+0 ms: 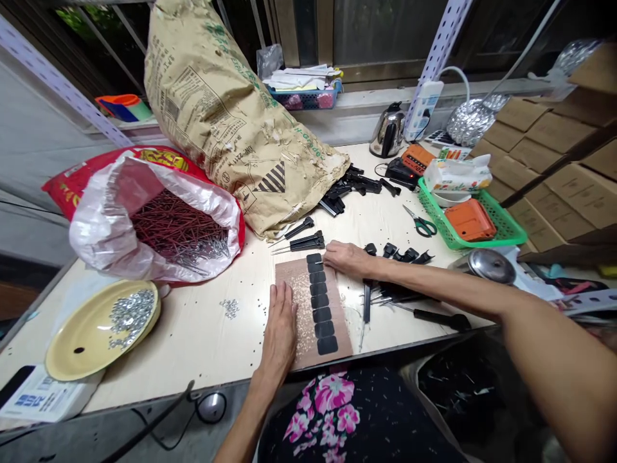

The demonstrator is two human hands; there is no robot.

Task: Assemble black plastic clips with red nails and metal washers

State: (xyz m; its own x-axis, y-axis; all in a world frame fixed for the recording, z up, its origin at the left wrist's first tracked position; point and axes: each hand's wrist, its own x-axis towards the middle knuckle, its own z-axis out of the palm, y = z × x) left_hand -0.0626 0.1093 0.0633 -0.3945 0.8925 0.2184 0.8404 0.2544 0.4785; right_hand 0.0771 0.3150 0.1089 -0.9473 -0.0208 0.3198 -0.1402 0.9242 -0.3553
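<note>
My left hand [281,321] lies flat, fingers stretched out, along the left edge of a brown board [301,360]. A column of black rounded-square pieces [322,314] runs down this board, beside a pale speckled strip. At the column's top right, my right hand [349,258] is closed with fingertips pressed together at the uppermost pieces; what they pinch is hidden. Just beyond lie several black-handled parts with thin metal shafts [307,241]. More such black parts [402,254] lie under and around my right forearm. A small pile of silver metal pieces [230,308] rests left of the board.
An open red-and-white sack [91,212] holds dark red rods. A yellow dish [62,334] holds silver pieces. A large paper sack [212,122] leans behind. Scissors [423,225], a green basket [511,233], a kettle [388,132] and cardboard boxes [554,180] stand to the right.
</note>
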